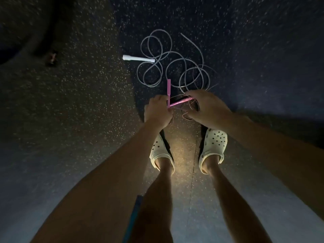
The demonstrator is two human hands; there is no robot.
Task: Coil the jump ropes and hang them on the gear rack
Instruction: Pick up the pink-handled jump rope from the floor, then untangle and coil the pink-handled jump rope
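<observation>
Your forearms [108, 172] and bare legs [157, 199] fill the near field. You stand in cream clogs [214, 144] on a dark speckled floor [87, 102].

Left hand [158, 112]: fingers curled round the lower end of the upright pink handle [168, 88].

Right hand [206, 106]: fingers curled over the far end of the second pink handle [180, 102], which slants across to meet the first near your left hand. Thin loops of pink rope [185, 117] hang under this hand. The exact grip on the loops cannot be told.

Grey rope [168, 53]: lies uncoiled in loose tangled loops on the floor just beyond both hands. Its white handle [138, 58] is at the tangle's left side.

A small dark object [52, 57] is on the floor far left, too blurred to identify.
</observation>
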